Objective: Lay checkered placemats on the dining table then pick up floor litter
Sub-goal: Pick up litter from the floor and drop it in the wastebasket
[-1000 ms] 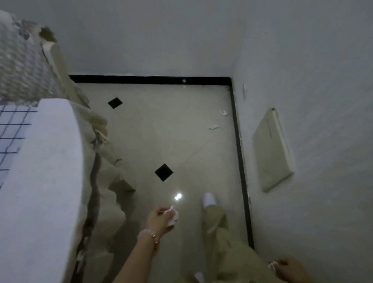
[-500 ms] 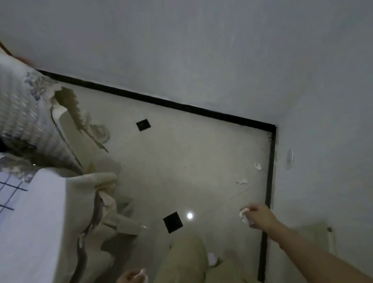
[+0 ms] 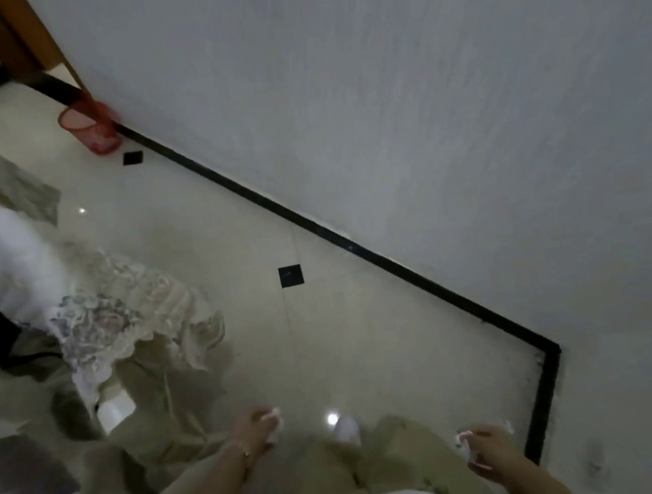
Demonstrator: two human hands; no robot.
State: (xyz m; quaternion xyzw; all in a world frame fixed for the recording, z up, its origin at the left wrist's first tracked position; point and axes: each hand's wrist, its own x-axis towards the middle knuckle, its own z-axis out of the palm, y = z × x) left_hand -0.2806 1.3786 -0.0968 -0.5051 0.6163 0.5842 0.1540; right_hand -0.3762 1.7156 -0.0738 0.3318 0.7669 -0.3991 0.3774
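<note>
Down low, the left hand (image 3: 256, 429) and right hand (image 3: 486, 448) each pinch white paper scraps (image 3: 273, 414) in curled fingers; a red bin (image 3: 90, 128) stands by the wall.

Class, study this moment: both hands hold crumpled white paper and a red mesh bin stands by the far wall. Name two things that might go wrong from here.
1. The left hand and right hand each pinch small crumpled white scraps; loosely held bits might drop on the way to the red mesh wastebasket.
2. The beige draped tablecloth pools on the glossy tiled floor beside the person's feet, so a step could snag it.
</note>
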